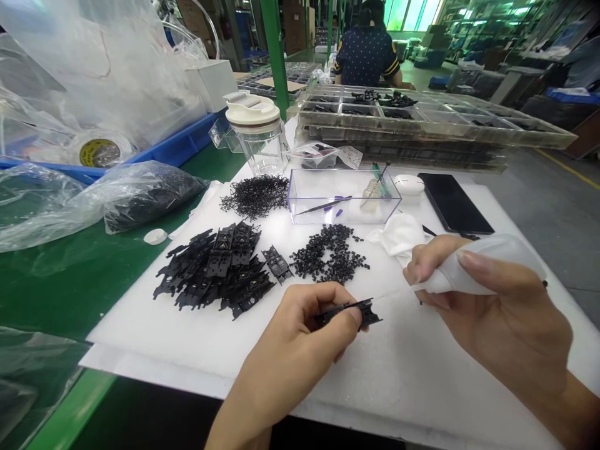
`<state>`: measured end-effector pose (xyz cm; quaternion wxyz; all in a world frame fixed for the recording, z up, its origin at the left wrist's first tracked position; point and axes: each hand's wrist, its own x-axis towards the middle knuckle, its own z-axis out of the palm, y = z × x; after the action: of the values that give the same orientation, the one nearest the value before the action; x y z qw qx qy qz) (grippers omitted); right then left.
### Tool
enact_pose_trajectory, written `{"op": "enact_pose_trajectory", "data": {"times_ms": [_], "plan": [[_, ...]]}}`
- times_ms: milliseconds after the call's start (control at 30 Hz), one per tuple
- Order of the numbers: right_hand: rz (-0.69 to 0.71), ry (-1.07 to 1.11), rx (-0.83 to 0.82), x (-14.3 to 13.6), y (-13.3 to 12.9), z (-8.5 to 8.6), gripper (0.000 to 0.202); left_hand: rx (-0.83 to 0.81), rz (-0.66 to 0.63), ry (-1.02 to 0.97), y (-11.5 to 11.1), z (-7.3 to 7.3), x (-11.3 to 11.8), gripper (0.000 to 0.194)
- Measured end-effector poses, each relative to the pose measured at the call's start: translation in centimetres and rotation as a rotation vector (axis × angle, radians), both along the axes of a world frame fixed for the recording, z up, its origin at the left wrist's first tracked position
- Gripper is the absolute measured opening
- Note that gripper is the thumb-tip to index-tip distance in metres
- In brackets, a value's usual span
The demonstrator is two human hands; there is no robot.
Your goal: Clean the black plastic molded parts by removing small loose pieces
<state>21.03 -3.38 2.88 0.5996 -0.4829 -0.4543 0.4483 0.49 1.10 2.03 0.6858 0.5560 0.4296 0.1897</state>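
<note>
While the left hand [300,356] pinches a flat, black plastic part [371,314] between its thumb and fingers, closed firmly enough to cover much of it, the right hand [510,319] wraps around a translucent white squeeze bottle [504,259]; the bottle's thin, pale nozzle points at the part's near end, though whether they touch I cannot tell; both hands are above a white, flat board [182,353]; beyond the left hand lie a loose heap of tiny black blocks [323,265] and, further left, a pile of flat black plates [210,275]
</note>
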Motion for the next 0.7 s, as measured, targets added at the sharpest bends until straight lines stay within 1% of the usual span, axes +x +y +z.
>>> {"op": "enact_pose_trajectory", "data": {"times_ms": [167, 300, 467, 700], "plan": [[0.006, 0.034, -0.015, 0.17, -0.04, 0.10, 0.032, -0.003, 0.021, 0.006, -0.09, -0.27, -0.15, 0.027], [0.027, 0.070, -0.027, 0.37, -0.18, 0.16, 0.035, -0.007, 0.018, 0.006, -0.12, -0.20, -0.27, 0.027], [0.090, 0.060, -0.038, 0.43, -0.14, 0.00, 0.034, -0.008, 0.013, -0.008, -0.13, -0.06, -0.22, 0.026], [0.097, 0.032, 0.003, 0.36, -0.02, -0.10, 0.031, 0.003, 0.018, -0.005, -0.30, -0.23, -0.15, 0.027]]}}
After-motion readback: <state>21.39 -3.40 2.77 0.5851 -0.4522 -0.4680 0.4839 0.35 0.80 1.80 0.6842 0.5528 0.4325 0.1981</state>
